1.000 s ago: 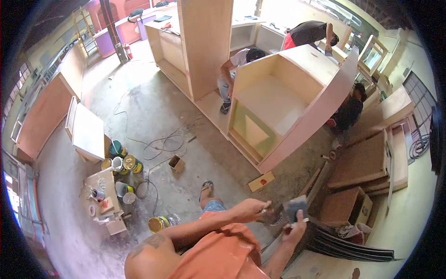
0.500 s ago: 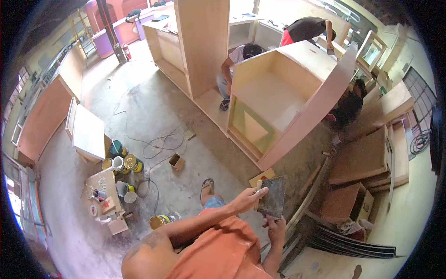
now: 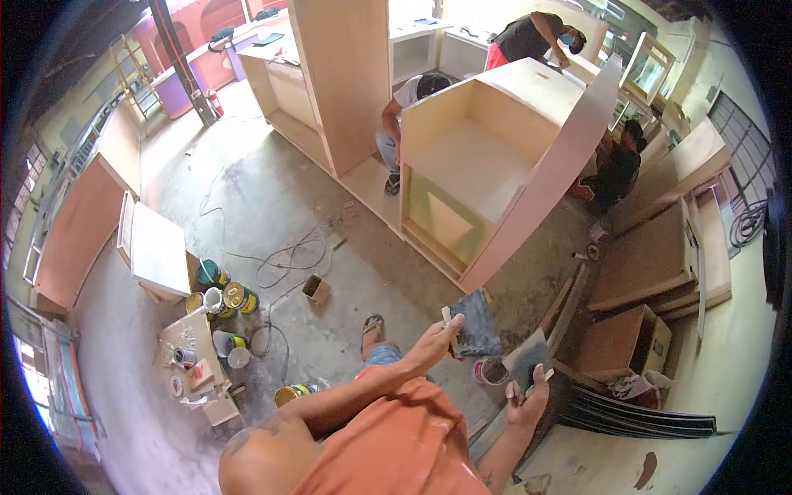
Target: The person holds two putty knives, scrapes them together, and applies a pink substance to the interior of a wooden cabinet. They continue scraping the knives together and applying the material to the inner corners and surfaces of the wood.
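My left hand (image 3: 435,342) is closed round the pale handle of a broad putty knife (image 3: 477,324), whose dark, smeared blade points away to the right. In my right hand (image 3: 526,402) is a second putty knife (image 3: 526,356), its grey blade tilted up, with a pale handle end by the fingers. The two blades are apart. Below and between them stands a tin (image 3: 490,371) with a smeared rim, partly hidden by the left blade.
A large unfinished wooden cabinet (image 3: 487,165) stands ahead, with people working around it. Paint cans (image 3: 241,297) and a small worktable (image 3: 188,330) stand on the left. A small open box (image 3: 316,289) and cables lie on the floor. Boards and a carton (image 3: 620,346) are at right.
My right hand has moved right, away from the left one, and its putty knife now shows clearly. The left blade has tilted. A tin has come into view between them.
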